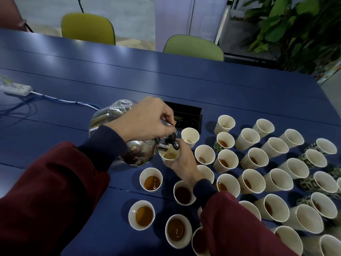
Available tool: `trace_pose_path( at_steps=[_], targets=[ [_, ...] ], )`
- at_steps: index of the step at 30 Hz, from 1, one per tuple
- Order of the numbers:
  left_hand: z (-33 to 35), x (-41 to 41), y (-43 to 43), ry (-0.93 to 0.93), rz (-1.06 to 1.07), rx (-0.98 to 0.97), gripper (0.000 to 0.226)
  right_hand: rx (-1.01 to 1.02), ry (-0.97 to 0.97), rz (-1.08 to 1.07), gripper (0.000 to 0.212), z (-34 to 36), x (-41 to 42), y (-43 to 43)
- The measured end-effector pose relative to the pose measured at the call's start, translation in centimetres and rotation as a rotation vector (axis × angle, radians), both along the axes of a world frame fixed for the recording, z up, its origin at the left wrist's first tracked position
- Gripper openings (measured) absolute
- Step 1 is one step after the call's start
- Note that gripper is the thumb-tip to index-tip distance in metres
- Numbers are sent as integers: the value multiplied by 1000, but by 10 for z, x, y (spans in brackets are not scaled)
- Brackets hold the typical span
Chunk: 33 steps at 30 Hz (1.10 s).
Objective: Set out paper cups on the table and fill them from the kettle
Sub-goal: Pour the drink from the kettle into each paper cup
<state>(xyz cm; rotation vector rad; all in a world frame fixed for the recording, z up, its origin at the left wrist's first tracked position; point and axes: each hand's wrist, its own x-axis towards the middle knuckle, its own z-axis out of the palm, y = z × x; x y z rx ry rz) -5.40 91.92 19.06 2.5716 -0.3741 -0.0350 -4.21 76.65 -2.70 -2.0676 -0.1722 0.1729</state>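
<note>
A: How will the kettle (108, 119) handle?

B: Steel, rigid, and likely heavy when full. Take it from the top, where the left hand (145, 121) grips it now, fingers curled tight, tipping the spout (163, 146) down.

A: And the cup?

B: The paper cup (168, 155) is light and soft, so it is easy to crush or slop. The right hand (182, 165) wraps its wall from below and holds it just under the spout, near the middle of the table (166, 80). The other cups (151, 180) stand toward the near right corner, many already holding tea (144, 216).
</note>
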Motion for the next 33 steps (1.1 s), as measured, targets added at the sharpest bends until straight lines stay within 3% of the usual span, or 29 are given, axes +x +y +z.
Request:
trace_pose_path(
  at_steps=[14,29,33],
  targets=[
    [-3,0,-3,-37,-26,65,5,-81,18,7,57,2,-5,1],
    [-13,-3,14,-13,42,-67,2,-139,43,36,58,8,-10,-6],
    [-15,-3,20,32,117,-184,6,-250,6,71,64,8,-13,-7]
  ],
)
